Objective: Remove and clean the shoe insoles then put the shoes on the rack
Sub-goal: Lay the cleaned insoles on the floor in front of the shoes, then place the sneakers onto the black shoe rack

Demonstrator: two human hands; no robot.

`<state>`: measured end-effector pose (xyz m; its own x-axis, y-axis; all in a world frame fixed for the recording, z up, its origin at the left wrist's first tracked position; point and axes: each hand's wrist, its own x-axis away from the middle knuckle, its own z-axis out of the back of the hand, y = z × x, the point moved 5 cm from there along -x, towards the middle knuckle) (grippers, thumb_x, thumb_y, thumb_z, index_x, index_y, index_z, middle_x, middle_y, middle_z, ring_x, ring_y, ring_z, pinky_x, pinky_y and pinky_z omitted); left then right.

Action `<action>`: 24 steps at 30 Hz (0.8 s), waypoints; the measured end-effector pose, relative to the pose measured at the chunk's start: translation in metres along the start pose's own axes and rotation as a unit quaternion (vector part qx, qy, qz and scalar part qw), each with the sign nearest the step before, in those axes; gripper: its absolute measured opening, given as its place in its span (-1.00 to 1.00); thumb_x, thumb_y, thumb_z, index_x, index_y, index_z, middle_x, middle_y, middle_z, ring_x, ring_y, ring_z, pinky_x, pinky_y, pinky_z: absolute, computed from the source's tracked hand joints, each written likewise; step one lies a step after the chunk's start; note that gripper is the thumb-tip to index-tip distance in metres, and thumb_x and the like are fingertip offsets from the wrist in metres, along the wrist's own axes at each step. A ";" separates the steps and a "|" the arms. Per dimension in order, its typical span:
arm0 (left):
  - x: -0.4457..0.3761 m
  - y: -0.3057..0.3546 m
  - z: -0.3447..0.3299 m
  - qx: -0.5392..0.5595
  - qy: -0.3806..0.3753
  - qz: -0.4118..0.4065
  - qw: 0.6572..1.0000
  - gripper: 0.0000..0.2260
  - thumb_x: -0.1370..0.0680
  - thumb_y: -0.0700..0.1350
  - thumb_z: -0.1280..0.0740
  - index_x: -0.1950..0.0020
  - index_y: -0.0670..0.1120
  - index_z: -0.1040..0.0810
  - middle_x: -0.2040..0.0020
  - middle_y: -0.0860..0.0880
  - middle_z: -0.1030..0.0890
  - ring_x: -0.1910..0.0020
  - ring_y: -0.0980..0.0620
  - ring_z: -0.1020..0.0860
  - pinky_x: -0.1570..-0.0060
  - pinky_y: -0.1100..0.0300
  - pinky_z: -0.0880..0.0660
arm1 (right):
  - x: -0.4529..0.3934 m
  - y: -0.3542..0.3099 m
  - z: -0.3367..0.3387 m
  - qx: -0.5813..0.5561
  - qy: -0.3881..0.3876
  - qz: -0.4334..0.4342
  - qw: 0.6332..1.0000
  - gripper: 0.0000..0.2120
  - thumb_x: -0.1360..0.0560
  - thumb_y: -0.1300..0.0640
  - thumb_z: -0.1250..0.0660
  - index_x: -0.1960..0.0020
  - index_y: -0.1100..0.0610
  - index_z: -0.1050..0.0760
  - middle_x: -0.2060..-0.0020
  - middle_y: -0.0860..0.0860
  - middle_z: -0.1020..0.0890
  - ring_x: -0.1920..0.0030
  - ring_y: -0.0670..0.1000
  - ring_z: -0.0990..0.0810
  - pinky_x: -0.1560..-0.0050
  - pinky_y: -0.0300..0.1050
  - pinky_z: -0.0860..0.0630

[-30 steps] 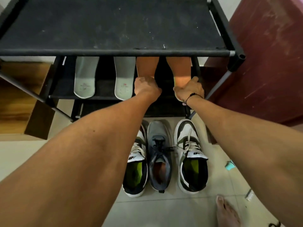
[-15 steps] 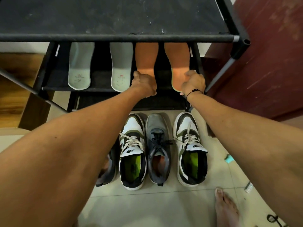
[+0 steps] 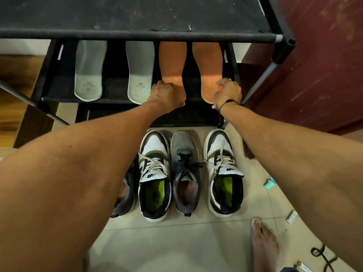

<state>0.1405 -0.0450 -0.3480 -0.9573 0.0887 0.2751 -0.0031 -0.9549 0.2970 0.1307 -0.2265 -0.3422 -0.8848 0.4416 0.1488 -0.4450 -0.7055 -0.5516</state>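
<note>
Both hands reach to the middle shelf of the black shoe rack point(image 3: 137, 34). Left hand point(image 3: 166, 95) has fingers curled over the heel end of the left orange insole point(image 3: 172, 61), gripping it at the shelf's front edge. Right hand point(image 3: 227, 94), black cord bracelet on the wrist, has fingers curled on the heel end of the right orange insole point(image 3: 209, 63), holding it there. Both orange insoles lie flat on the shelf, toes pointing to the back, side by side with a gap between. Left of them on the same shelf lie two pale grey insoles, one at far left point(image 3: 89, 75) and one point(image 3: 139, 75) just beside the left hand, heels at the front edge.

On the tiled floor in front of the rack stand four shoes in a row, toes toward the rack: a white-green sneaker point(image 3: 154, 175), a grey sneaker point(image 3: 185, 173), another white-green sneaker point(image 3: 224, 171), and a dark shoe point(image 3: 125, 195) mostly hidden by the left forearm. White-green pair show yellow-green liners inside. A bare foot point(image 3: 263, 244) stands on the floor at lower right
</note>
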 end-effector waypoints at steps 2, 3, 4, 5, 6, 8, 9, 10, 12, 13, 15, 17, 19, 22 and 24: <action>0.002 0.003 0.002 -0.012 -0.001 -0.010 1.000 -0.48 -0.52 0.13 -0.30 -0.30 -0.23 -0.40 -0.23 -0.23 -0.48 -0.22 -0.18 -0.41 -0.22 0.06 -0.30 | 0.000 -0.002 0.000 0.026 0.000 0.012 1.000 -0.67 -0.58 0.27 -0.08 -0.28 0.11 -0.44 -0.30 0.10 -0.39 -0.26 0.10 -0.40 -0.13 -0.18 -0.33; 0.002 0.004 0.002 -0.019 -0.005 -0.015 1.000 -0.54 -0.54 0.11 -0.28 -0.25 -0.22 -0.44 -0.19 -0.22 -0.51 -0.19 -0.18 -0.43 -0.21 0.06 -0.30 | 0.000 -0.002 0.000 0.038 -0.004 0.019 0.999 -0.66 -0.57 0.27 -0.09 -0.29 0.08 -0.43 -0.31 0.11 -0.39 -0.27 0.12 -0.40 -0.16 -0.14 -0.34; 0.004 0.005 0.002 -0.024 -0.009 -0.021 0.999 -0.60 -0.55 0.09 -0.26 -0.19 -0.21 -0.47 -0.15 -0.21 -0.54 -0.16 -0.18 -0.46 -0.20 0.06 -0.29 | 0.001 -0.003 0.001 0.049 -0.009 0.022 0.999 -0.65 -0.57 0.27 -0.10 -0.31 0.07 -0.42 -0.32 0.11 -0.38 -0.28 0.13 -0.40 -0.18 -0.11 -0.35; 0.005 0.006 0.002 -0.027 -0.010 -0.022 0.999 -0.64 -0.57 0.07 -0.25 -0.15 -0.21 -0.49 -0.12 -0.20 -0.56 -0.14 -0.18 -0.47 -0.20 0.05 -0.28 | 0.001 -0.004 0.001 0.058 -0.016 0.023 0.998 -0.64 -0.57 0.26 -0.11 -0.32 0.05 -0.41 -0.33 0.12 -0.37 -0.28 0.15 -0.40 -0.18 -0.09 -0.36; 0.006 0.006 0.003 -0.025 -0.005 -0.023 0.999 -0.64 -0.57 0.06 -0.25 -0.14 -0.22 -0.49 -0.12 -0.20 -0.55 -0.15 -0.18 -0.46 -0.22 0.05 -0.26 | 0.002 -0.004 0.001 0.069 -0.025 0.026 0.997 -0.64 -0.57 0.24 -0.12 -0.33 0.04 -0.40 -0.33 0.13 -0.36 -0.27 0.16 -0.41 -0.18 -0.07 -0.37; 0.010 0.005 0.004 -0.027 0.016 -0.016 0.999 -0.53 -0.54 0.10 -0.28 -0.23 -0.27 -0.43 -0.19 -0.22 -0.51 -0.21 -0.18 -0.42 -0.27 0.06 -0.21 | 0.007 -0.005 0.002 0.084 -0.041 0.028 0.995 -0.66 -0.57 0.17 -0.16 -0.34 0.04 -0.37 -0.33 0.16 -0.32 -0.23 0.20 -0.43 -0.14 -0.04 -0.39; 0.014 0.006 0.005 -0.021 0.025 -0.013 0.999 -0.47 -0.53 0.12 -0.29 -0.27 -0.29 -0.39 -0.23 -0.24 -0.48 -0.25 -0.19 -0.39 -0.28 0.06 -0.19 | 0.011 -0.004 0.002 0.087 -0.046 0.025 0.995 -0.66 -0.57 0.14 -0.17 -0.35 0.05 -0.35 -0.33 0.17 -0.31 -0.21 0.22 -0.45 -0.10 -0.03 -0.40; 0.018 0.007 0.006 -0.015 0.032 -0.016 0.999 -0.44 -0.53 0.13 -0.29 -0.30 -0.30 -0.37 -0.26 -0.26 -0.45 -0.28 -0.21 -0.36 -0.29 0.05 -0.19 | 0.016 -0.004 0.002 0.089 -0.047 0.022 0.995 -0.64 -0.57 0.11 -0.17 -0.36 0.07 -0.32 -0.33 0.18 -0.29 -0.19 0.24 -0.46 -0.04 -0.03 -0.40; 0.031 0.009 0.006 -0.010 0.035 -0.027 0.999 -0.41 -0.54 0.14 -0.27 -0.33 -0.31 -0.34 -0.32 -0.30 -0.39 -0.34 -0.25 -0.29 -0.30 0.01 -0.19 | 0.027 -0.001 0.003 0.105 -0.043 0.020 0.993 -0.58 -0.55 0.09 -0.20 -0.37 0.14 -0.24 -0.33 0.19 -0.26 -0.17 0.26 -0.46 0.04 -0.02 -0.38; 0.038 0.008 0.007 -0.005 0.041 -0.026 0.999 -0.39 -0.53 0.16 -0.26 -0.34 -0.30 -0.32 -0.35 -0.31 -0.35 -0.36 -0.27 -0.26 -0.31 0.01 -0.20 | 0.034 0.000 0.005 0.113 -0.038 0.025 0.993 -0.55 -0.54 0.09 -0.22 -0.38 0.17 -0.21 -0.32 0.19 -0.25 -0.16 0.26 -0.46 0.03 0.00 -0.40; 0.059 0.003 0.006 0.016 0.044 -0.017 0.999 -0.37 -0.52 0.17 -0.27 -0.37 -0.28 -0.29 -0.39 -0.33 -0.28 -0.37 -0.27 -0.25 -0.31 0.03 -0.20 | 0.052 0.001 0.009 0.121 -0.031 0.044 0.991 -0.53 -0.53 0.10 -0.24 -0.37 0.20 -0.19 -0.33 0.19 -0.24 -0.15 0.26 -0.47 0.03 0.00 -0.40; 0.086 -0.001 0.000 0.026 0.037 -0.023 0.999 -0.36 -0.52 0.17 -0.27 -0.40 -0.25 -0.27 -0.41 -0.31 -0.26 -0.37 -0.25 -0.25 -0.33 0.05 -0.18 | 0.071 0.004 0.013 0.122 -0.041 0.059 0.990 -0.54 -0.53 0.11 -0.24 -0.36 0.20 -0.21 -0.35 0.19 -0.23 -0.15 0.25 -0.47 0.06 -0.05 -0.36; 0.120 -0.001 -0.009 0.032 0.006 -0.025 0.999 -0.36 -0.54 0.16 -0.26 -0.44 -0.25 -0.22 -0.45 -0.29 -0.23 -0.43 -0.22 -0.19 -0.36 0.05 -0.13 | 0.095 0.008 0.018 0.123 -0.064 0.058 0.989 -0.58 -0.54 0.12 -0.22 -0.36 0.18 -0.24 -0.35 0.18 -0.25 -0.17 0.24 -0.45 0.02 -0.05 -0.37; 0.178 -0.003 -0.019 0.052 -0.032 -0.029 0.998 -0.40 -0.56 0.11 -0.26 -0.43 -0.26 -0.24 -0.43 -0.25 -0.29 -0.43 -0.19 -0.21 -0.35 0.07 -0.13 | 0.133 0.016 0.025 0.143 -0.097 0.049 0.984 -0.66 -0.55 0.12 -0.20 -0.29 0.18 -0.34 -0.29 0.17 -0.32 -0.19 0.24 -0.44 -0.10 -0.03 -0.39; 0.218 -0.007 -0.025 0.072 -0.052 -0.017 0.996 -0.46 -0.56 0.08 -0.27 -0.38 -0.25 -0.31 -0.36 -0.24 -0.37 -0.36 -0.19 -0.28 -0.31 0.08 -0.19 | 0.162 0.021 0.030 0.159 -0.117 0.057 0.979 -0.71 -0.55 0.13 -0.19 -0.23 0.22 -0.40 -0.23 0.19 -0.40 -0.18 0.23 -0.45 -0.10 -0.03 -0.41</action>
<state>-0.0750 -0.0265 -0.3129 -0.9223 0.1562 0.3535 0.0135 -0.9010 0.4336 -0.0257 -0.1862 -0.3050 -0.9222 0.2376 0.3052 -0.3296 -0.8957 -0.2985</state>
